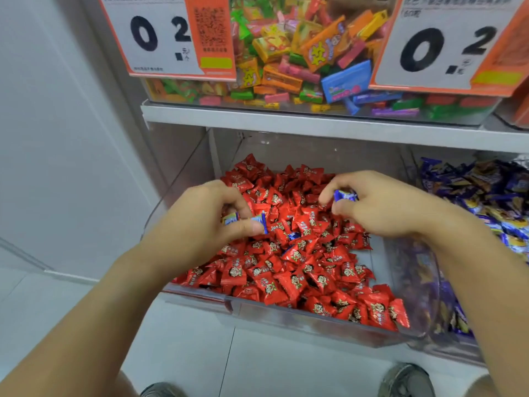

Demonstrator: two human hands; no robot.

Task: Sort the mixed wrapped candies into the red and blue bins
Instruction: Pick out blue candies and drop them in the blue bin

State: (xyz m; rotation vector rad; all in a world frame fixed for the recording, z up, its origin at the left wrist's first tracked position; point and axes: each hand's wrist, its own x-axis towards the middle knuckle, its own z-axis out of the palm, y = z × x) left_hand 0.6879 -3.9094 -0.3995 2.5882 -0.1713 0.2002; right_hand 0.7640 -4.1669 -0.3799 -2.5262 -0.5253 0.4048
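Red-wrapped candies (289, 253) fill clear bin (315, 325); L hand (200, 222) pinches blue candies (246, 219), R hand (378, 204) pinches blue candy (345, 195), both above pile.

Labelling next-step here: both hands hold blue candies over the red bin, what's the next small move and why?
Probably carry the right hand rightward and drop its blue-wrapped candy into the clear bin of blue-wrapped candies. It is pinched clear of the red-wrapped candies, and that bin sits beside that hand. The left hand also holds blue-wrapped pieces.
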